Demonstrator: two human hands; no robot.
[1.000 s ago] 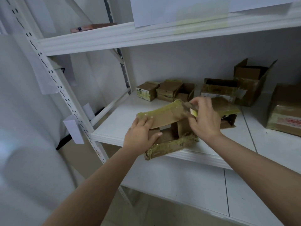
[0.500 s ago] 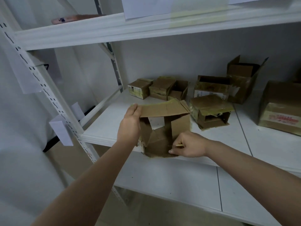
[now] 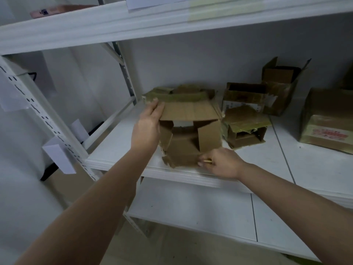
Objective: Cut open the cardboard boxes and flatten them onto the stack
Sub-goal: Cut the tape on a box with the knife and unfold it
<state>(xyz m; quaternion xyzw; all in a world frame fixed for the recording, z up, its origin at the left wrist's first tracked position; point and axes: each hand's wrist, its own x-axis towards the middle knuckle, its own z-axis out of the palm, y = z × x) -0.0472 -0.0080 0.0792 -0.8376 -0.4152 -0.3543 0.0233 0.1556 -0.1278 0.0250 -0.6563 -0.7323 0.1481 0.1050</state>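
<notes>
Left hand (image 3: pixel 148 124) grips top flap of box (image 3: pixel 189 138), mid-frame; right hand (image 3: pixel 222 163) pinches small yellow cutter (image 3: pixel 207 160) at box's lower edge.

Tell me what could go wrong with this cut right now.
1. The right hand works a small yellow-handled cutter at the open box's lower front edge; a slip could send it off the shelf edge toward the person.
2. The left hand holds only the top flap, so the box may shift.
</notes>
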